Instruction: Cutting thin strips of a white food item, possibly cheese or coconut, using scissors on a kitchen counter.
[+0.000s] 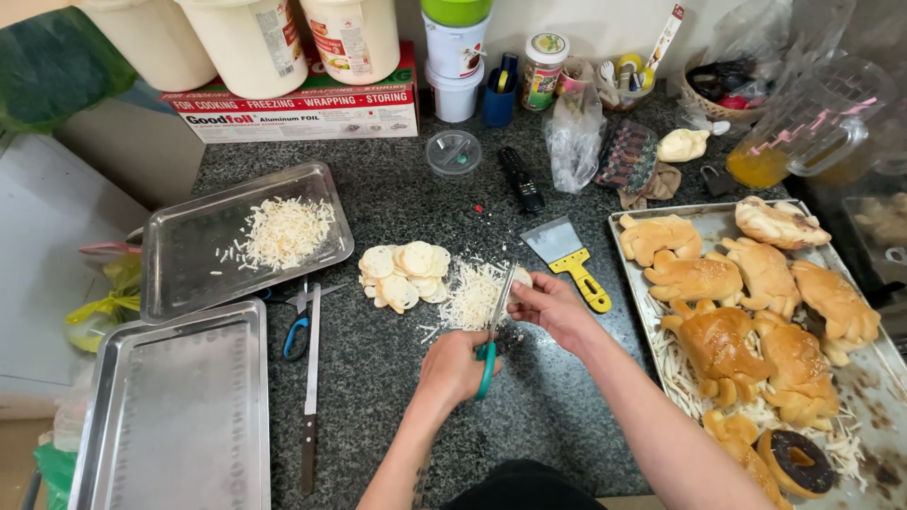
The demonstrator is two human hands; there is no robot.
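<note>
A large metal baking tray [631, 247] of golden bread rolls lies right of the right hand [553, 307]. Left of the left hand [453, 368] sit two steel trays, the farther [189, 274] bearing shredded cheese. The left hand grips teal-handled scissors [493, 326]; the right pinches a pale round slice [521, 277] at the blades, over a cheese-like shred pile [470, 295].

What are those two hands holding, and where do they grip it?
The left hand holds scissors by the teal handle loops. The right hand pinches a small pale slice at its edge, between the fingers.
</note>
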